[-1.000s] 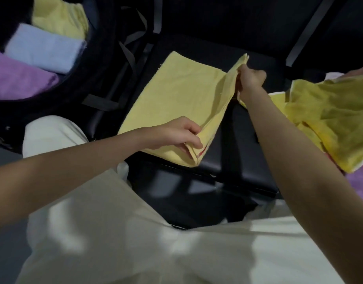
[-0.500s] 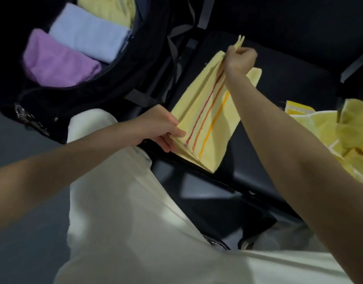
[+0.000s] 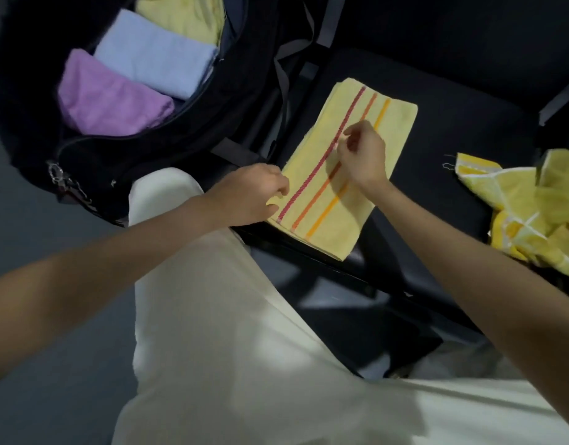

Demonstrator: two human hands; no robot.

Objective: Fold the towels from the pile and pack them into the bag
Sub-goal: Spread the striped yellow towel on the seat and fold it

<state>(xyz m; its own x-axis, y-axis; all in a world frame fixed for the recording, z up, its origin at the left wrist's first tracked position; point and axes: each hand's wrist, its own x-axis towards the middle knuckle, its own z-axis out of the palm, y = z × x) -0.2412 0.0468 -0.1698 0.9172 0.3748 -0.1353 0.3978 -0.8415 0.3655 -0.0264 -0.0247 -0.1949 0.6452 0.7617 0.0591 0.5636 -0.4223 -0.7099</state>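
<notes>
A folded yellow towel [image 3: 357, 200] with red, orange and yellow stripes lies flat on the black seat [image 3: 453, 130]. My left hand [image 3: 248, 194] pinches its near left edge with curled fingers. Over the middle of the towel is my right hand [image 3: 363, 152], fingers loosely curled and holding nothing. The open black bag [image 3: 238, 75] sits to the left, with a folded purple towel [image 3: 110, 104], a light blue towel [image 3: 155, 59] and a yellow towel [image 3: 180, 17] inside. The pile of crumpled yellow towels [image 3: 527, 210] lies at the right on the seat.
Grey bag straps [image 3: 286, 69] hang between the bag and the seat. A metal key ring [image 3: 57, 175] dangles from the bag's near side. My legs in white trousers [image 3: 212, 316] fill the foreground. The seat's front edge [image 3: 334, 271] runs under the towel.
The towel was held up by both hands; it has been folded over and laid flat with its stripes up. My right hand has let go of the far corner.
</notes>
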